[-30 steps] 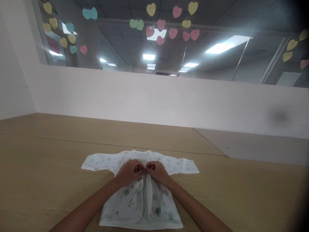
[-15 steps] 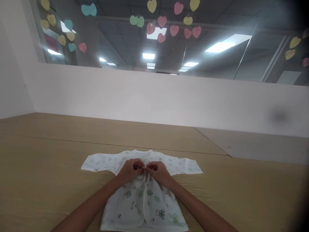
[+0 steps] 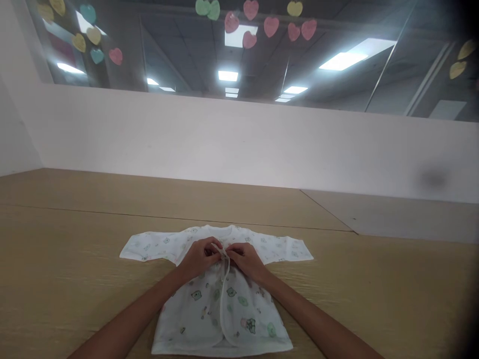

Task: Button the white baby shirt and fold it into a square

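On the tan wooden table point(image 3: 75, 279), near its front edge, a small white baby shirt point(image 3: 209, 314) printed with little animal figures is lying flat, front side up, with its neckline pointing away from the person and its hem nearest to them. Its 2 short sleeves are spreading out to either side, one point(image 3: 144, 247) reaching toward the left and the other point(image 3: 290, 249) toward the right, both resting flat on the wood. The 2 front panels are meeting along a centre line running from the collar down to the hem, where the rounded corners are parting slightly. The left hand point(image 3: 197, 257) is resting on the upper chest of the baby shirt, its fingers curled and pinching the fabric edge just below the collar. The right hand point(image 3: 245, 259) is lying just beside it, likewise closed, with fingertips clamping the opposite edge of the opening, so the 2 hands are nearly touching over the centre line. The fingertips are hiding whether a button or snap is sitting between them. Both forearms are stretching in from the bottom of the view across the shirt's sides. Beyond the table a plain white wall point(image 3: 239, 139) is rising, and above it a glass pane point(image 3: 149, 55) is carrying pastel heart stickers point(image 3: 269, 26) and showing lit ceiling lights point(image 3: 228, 76)
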A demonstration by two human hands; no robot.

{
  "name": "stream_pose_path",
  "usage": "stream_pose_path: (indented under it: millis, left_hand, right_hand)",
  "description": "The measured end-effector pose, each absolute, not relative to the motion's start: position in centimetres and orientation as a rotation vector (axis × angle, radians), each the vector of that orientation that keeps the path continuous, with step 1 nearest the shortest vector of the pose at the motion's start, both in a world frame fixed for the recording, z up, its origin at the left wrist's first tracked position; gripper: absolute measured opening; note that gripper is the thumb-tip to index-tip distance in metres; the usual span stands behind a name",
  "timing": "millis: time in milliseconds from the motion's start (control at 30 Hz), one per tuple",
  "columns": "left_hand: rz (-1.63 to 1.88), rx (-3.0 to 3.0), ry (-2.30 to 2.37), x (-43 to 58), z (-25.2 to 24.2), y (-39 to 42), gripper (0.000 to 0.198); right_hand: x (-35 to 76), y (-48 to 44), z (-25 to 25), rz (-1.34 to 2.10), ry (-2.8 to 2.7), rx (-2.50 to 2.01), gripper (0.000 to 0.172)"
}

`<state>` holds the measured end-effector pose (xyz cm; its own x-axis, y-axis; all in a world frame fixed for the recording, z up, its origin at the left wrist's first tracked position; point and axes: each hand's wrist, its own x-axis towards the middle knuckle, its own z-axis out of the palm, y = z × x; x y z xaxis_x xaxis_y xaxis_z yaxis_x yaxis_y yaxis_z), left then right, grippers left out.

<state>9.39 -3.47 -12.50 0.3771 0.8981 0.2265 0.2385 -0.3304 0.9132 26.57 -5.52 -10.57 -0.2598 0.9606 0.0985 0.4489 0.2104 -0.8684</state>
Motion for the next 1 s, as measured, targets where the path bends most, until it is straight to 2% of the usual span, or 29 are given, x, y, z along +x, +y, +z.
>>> stream_pose_path:
  millis: [200,467,733,1000]
  left_hand:
    - [0.96,1.762,0.973,9.3,-12.6,-3.3,0.018]
    - [0.961,1.714,1.024,9.3,-11.5,-4.2,0.017]
    - [0.98,1.802,1.024,9.3,-12.7,-3.4,0.019]
    - [0.972,1.849,1.013,9.4,-12.8,-3.2,0.013]
  right_hand:
    - [26.5,-5.6,-10.5,0.996,-1.823,-1.317,0.02]
    - [26.2,-6.0,-10.4,0.822,-1.927,-1.39,0.014]
    - [26.0,-6.1,-10.7,0.642,-2.007,-1.497,0.008]
    - [25.7,-6.1,-10.0,0.73,-1.973,-1.559,0.01]
